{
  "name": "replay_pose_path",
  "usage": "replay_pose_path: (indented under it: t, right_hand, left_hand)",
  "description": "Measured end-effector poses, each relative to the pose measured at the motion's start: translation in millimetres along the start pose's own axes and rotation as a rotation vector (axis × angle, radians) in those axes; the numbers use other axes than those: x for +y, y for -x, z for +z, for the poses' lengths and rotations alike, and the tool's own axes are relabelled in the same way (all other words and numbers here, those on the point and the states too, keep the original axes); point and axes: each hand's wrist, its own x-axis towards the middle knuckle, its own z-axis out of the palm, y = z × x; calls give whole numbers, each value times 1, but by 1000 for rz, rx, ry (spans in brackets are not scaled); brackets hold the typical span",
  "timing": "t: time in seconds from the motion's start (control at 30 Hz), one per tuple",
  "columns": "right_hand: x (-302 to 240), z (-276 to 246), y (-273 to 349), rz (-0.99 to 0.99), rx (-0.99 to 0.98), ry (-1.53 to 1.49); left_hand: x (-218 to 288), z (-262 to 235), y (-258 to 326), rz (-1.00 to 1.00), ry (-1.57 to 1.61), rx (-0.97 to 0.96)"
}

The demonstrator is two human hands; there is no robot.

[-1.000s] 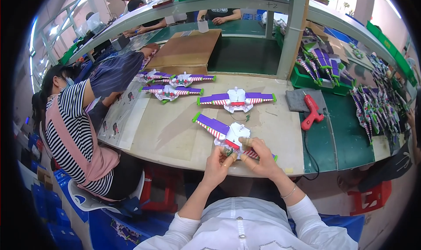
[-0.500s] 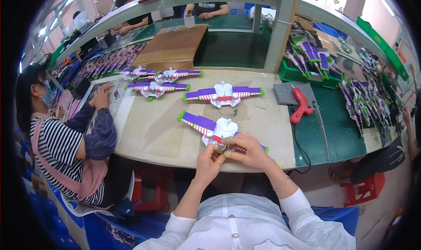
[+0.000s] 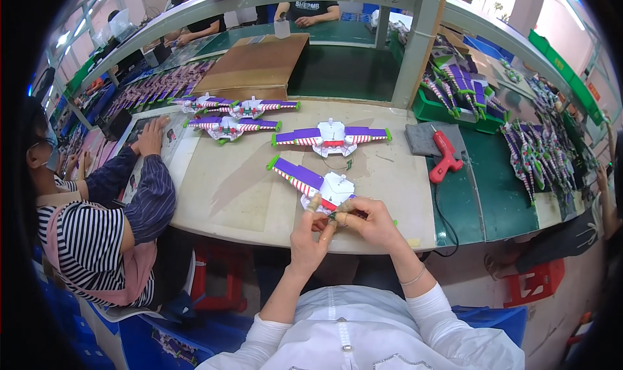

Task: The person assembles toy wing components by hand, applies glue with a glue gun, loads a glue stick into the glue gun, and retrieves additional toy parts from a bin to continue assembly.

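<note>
A white toy wing pack [image 3: 318, 183] with purple and red-striped wings lies near the front edge of the beige table [image 3: 240, 195]. My left hand [image 3: 310, 235] and my right hand [image 3: 363, 218] meet at its near side, fingers pinched on the toy's body. The right wing is mostly hidden under my right hand. A second wing pack [image 3: 331, 137] lies flat just beyond it, and two more wing packs [image 3: 230, 126] lie at the table's far left.
A red glue gun [image 3: 445, 156] rests on a grey pad to the right. A green bin [image 3: 454, 91] holds several purple parts. A cardboard box [image 3: 256, 65] stands behind. A person in a striped shirt [image 3: 97, 240] sits at my left.
The view has shifted as my head moved. My hands stay on the same toy at the table's front edge. The person at my left has stretched an arm out over the table.
</note>
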Motion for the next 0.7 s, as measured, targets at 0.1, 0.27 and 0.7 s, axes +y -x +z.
replay_pose_path:
  t: [0.1,0.27,0.7]
  right_hand:
    - [6,1,-2,56,27,-104]
    - [12,16,-8,-14,194,-6]
    - [15,33,-15,-313,376,599]
  left_hand:
    - [-9,-2,3,274,-286,79]
    - [1,0,0,334,-472,199]
    - [2,-6,-7,347,-445,90]
